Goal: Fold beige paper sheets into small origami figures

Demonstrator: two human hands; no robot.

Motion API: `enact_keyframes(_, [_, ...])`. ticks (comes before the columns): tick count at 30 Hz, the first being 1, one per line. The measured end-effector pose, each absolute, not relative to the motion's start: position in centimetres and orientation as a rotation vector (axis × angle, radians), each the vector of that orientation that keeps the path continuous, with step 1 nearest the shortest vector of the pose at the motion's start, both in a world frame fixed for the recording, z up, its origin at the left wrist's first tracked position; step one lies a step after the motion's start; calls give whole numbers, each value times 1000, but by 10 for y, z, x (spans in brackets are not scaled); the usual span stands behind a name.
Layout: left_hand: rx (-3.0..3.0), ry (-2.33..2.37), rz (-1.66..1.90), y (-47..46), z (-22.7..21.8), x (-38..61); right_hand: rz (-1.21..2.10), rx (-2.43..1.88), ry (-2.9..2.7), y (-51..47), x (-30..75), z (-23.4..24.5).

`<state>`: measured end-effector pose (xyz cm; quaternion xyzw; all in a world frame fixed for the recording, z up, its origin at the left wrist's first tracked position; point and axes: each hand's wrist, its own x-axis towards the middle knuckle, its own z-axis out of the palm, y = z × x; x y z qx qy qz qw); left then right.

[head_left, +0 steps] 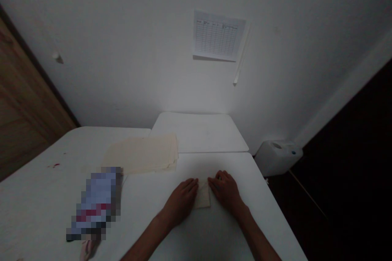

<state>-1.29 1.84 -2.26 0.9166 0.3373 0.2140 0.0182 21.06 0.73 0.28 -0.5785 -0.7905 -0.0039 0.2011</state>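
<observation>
A small, folded beige piece [202, 199], cloth or paper, lies on the white table [159, 236] between my hands. My left hand [182, 200] is closed, with its fingertips pinching the upper left edge of the piece. At the upper right corner, the thumb and fingers of my right hand [226, 192] are pressed together on it. Exact finger contact is hard to make out in the dim light. Left of my hands, a stack of larger thin beige sheets [142, 153] lies flat with uneven edges.
A pixelated bluish thing [99, 195] lies on the table's left, with a small pinkish cloth [87, 248] below it. A whitish plastic canister [275, 157] stands beyond the right edge. On the wall ahead hangs a printed chart [218, 36]; a wooden door [27, 98] is at left.
</observation>
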Motion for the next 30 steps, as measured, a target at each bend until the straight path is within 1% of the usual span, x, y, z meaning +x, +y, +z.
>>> enact_keyframes(7, [2842,1062,643,19,-23,-13,133,-1468,-2183,15,214,0])
enact_keyframes(12, [2825,1061,658,20,-27,-14,164,-1405,-2242,22,212,0])
enact_keyframes(22, [2759,1055,712,20,-25,-14,194,-1508,-2246,24,215,1])
enact_keyframes(30, [2730,1034,728,22,-27,-16,290,-1456,-2308,19,224,13])
